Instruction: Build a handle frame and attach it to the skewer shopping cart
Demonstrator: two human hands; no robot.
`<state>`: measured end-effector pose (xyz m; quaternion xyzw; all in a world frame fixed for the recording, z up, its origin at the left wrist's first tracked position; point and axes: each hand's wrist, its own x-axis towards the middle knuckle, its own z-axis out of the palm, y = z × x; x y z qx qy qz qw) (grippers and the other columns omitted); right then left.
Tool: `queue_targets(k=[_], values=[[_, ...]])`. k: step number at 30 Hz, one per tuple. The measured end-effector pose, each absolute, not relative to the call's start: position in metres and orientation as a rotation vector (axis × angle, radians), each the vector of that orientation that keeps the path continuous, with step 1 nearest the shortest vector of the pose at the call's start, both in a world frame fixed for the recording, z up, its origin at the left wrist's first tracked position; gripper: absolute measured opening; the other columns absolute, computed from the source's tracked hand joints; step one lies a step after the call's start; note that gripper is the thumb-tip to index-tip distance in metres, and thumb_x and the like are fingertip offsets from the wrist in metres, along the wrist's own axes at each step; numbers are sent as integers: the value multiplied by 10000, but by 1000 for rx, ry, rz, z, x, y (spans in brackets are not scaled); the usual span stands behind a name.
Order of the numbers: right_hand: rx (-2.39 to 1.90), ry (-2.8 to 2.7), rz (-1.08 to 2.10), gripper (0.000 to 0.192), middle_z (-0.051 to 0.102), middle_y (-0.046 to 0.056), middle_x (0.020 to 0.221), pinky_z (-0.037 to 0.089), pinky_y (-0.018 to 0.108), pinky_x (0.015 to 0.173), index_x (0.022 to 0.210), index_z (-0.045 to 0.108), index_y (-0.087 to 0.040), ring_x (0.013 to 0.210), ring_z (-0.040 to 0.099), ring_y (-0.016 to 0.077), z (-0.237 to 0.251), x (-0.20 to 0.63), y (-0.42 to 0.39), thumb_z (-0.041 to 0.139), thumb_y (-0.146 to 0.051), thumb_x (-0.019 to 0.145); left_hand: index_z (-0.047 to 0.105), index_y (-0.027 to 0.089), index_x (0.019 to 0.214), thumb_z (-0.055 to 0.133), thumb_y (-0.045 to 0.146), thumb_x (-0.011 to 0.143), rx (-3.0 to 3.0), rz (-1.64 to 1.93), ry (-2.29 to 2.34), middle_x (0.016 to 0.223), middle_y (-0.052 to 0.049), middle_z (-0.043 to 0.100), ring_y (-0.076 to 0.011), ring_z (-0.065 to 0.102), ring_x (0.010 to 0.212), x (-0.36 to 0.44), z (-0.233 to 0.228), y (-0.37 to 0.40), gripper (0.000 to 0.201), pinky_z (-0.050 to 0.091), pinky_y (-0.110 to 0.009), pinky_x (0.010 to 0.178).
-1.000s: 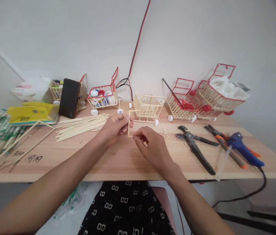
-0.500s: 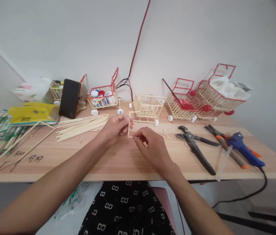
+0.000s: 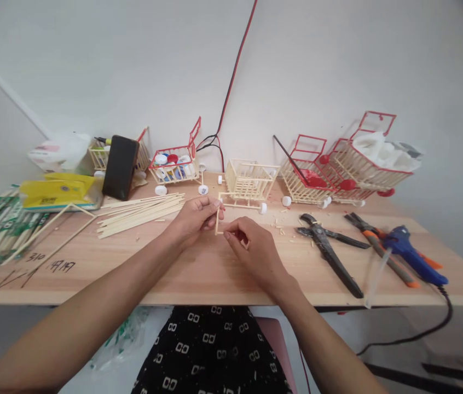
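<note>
Between its thumb and fingers, my left hand (image 3: 199,218) pinches a small angular frame of thin wooden sticks (image 3: 216,224) above the table's middle. The fingertips of my right hand (image 3: 252,243) are closed on the frame's short lower stick. Just behind the hands stands an unpainted miniature shopping cart (image 3: 252,180) made of sticks, with white cap wheels. Loose wooden sticks (image 3: 141,215) lie in a pile left of my left hand.
Pruning shears (image 3: 328,254), orange-handled pliers (image 3: 383,251) and a blue glue gun (image 3: 414,254) lie at right. Red-trimmed carts (image 3: 307,180) line the wall. At left are a phone (image 3: 120,167), a yellow packet (image 3: 59,191) and bagged sticks (image 3: 5,230).
Both hands keep their hold on the stick frame, almost unmoved. The whole view has shifted slightly, so things appear a little lower.
</note>
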<state>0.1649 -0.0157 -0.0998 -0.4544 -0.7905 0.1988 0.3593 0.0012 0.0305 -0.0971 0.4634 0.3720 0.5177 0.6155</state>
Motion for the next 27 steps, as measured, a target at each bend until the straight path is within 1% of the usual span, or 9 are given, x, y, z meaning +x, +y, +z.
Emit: queue_targets(k=[6, 17, 27], values=[[-1151, -2026, 535, 78, 608, 10, 801, 377, 260, 625, 838, 593, -198, 690, 516, 128, -104, 166, -15, 522, -194, 869, 619, 95, 702, 762, 347, 683, 1055, 1185, 862, 578, -2, 586, -21, 368, 384, 2, -98, 31, 290, 198, -159, 366], [-1140, -1990, 580, 66, 596, -4, 781, 376, 251, 638, 832, 589, -197, 688, 510, 120, -106, 166, -15, 536, -180, 867, 631, 88, 723, 774, 361, 672, 1051, 1187, 850, 609, -13, 599, -24, 382, 394, 0, -99, 32, 312, 206, -159, 364], [-1147, -1985, 591, 69, 598, 2, 777, 384, 259, 644, 839, 596, -201, 688, 515, 126, -107, 166, -16, 532, -194, 866, 625, 92, 700, 775, 326, 673, 1024, 1182, 867, 606, -16, 602, -26, 383, 393, 1, -97, 31, 279, 208, -159, 360]])
